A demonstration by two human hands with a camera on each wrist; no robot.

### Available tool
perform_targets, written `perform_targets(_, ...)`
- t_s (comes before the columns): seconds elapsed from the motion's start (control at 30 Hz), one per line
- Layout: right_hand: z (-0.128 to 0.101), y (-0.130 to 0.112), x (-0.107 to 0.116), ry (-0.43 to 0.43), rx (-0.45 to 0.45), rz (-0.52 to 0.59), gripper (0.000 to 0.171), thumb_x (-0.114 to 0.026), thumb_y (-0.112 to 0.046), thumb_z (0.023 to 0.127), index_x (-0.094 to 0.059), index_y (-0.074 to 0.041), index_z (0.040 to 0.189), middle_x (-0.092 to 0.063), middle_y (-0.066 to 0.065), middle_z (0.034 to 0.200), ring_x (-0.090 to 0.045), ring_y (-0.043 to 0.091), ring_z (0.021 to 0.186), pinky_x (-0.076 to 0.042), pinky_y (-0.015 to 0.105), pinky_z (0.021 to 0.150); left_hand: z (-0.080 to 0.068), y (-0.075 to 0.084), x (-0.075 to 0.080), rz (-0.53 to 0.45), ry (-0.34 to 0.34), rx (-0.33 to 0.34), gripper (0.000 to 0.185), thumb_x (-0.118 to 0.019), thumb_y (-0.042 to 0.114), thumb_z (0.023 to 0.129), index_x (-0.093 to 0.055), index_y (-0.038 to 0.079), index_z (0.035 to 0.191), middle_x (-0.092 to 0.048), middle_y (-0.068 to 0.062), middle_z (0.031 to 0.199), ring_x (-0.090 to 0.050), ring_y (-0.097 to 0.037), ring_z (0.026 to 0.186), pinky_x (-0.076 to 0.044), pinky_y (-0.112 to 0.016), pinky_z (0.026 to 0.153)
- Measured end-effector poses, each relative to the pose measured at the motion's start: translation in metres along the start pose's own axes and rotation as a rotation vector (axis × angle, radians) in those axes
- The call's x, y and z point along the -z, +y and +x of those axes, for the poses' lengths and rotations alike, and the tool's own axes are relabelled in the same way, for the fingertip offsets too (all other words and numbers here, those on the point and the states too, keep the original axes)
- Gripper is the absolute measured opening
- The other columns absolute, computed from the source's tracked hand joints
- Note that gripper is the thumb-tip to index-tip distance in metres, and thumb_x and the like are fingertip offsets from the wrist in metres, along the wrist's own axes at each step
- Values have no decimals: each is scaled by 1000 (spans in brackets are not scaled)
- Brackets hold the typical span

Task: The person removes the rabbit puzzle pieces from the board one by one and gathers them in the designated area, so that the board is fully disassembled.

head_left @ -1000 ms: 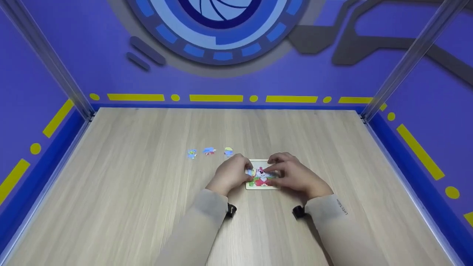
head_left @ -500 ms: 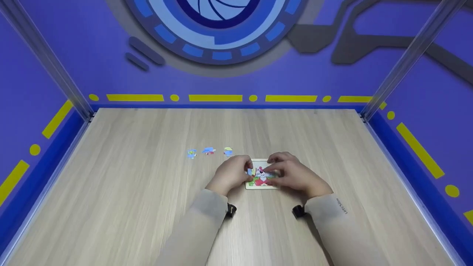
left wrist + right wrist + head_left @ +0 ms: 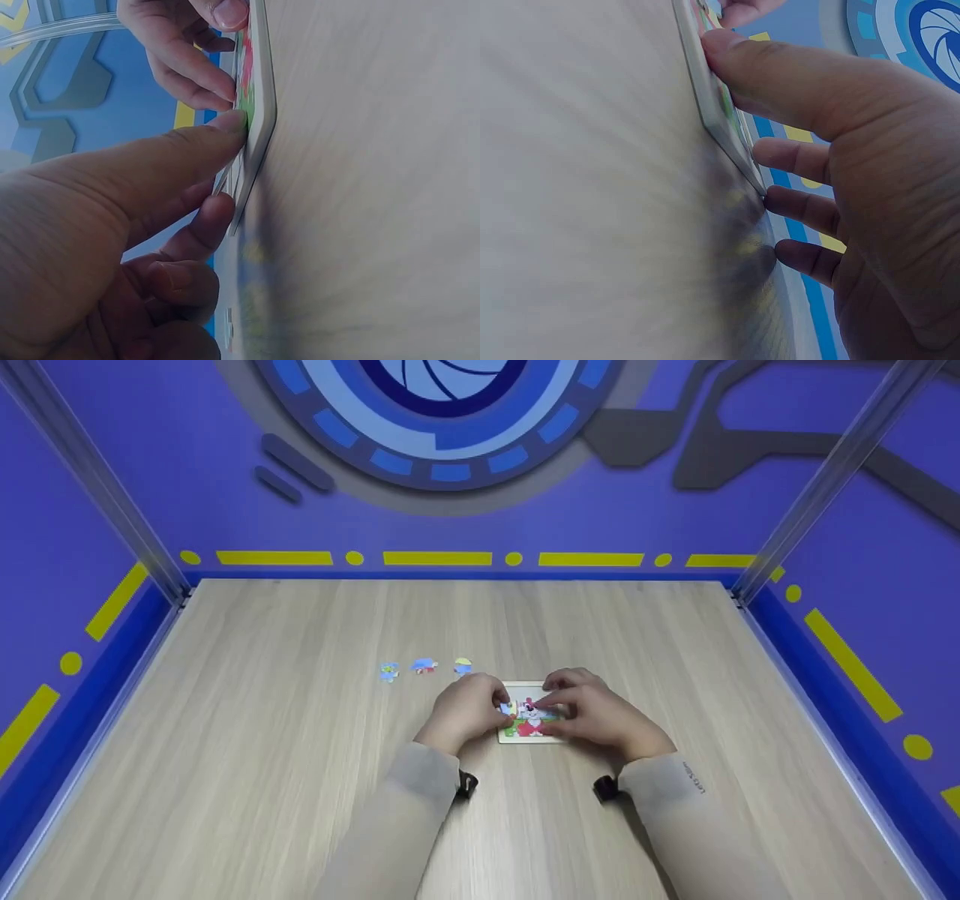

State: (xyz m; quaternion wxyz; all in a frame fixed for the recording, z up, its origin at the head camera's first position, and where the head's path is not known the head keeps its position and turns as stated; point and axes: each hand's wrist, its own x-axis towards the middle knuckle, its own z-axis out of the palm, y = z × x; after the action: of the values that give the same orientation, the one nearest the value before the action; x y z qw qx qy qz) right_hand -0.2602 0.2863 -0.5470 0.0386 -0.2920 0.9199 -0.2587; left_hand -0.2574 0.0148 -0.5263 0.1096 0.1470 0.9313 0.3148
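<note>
1. Your left hand [image 3: 465,708] pinches a puzzle piece [image 3: 505,708] at the left of the puzzle board [image 3: 525,740].
2. Your right hand [image 3: 600,718], fingers loosely extended, touches the board's right.
3. Three loose pieces [image 3: 424,666] lie beyond on the table [image 3: 300,697].

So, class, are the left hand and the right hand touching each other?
Apart. The head view shows a strip of the puzzle board between the left hand and the right hand.
</note>
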Motion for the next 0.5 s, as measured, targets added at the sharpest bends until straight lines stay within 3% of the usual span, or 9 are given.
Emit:
perform_targets(0.27,2,2,-1,9,25,-22,34,-93,-40,95,-88,-24,125,-70,5,144,-58,33,142,-44,61,124,-5,0,12,-48,17,-12,27,-92,31,95,-85,14,114,-82,2,110,-68,-17,93,-59,-44,92)
perform_targets(0.5,0,2,-1,11,11,0,34,-93,-41,94,-88,-26,125,-69,4,144,-57,31,143,-43,62,124,-21,-16,40,-101,83,-1,28,-89,30,96,-85,18,121,-82,1,122,-71,-20,104,-60,-45,98)
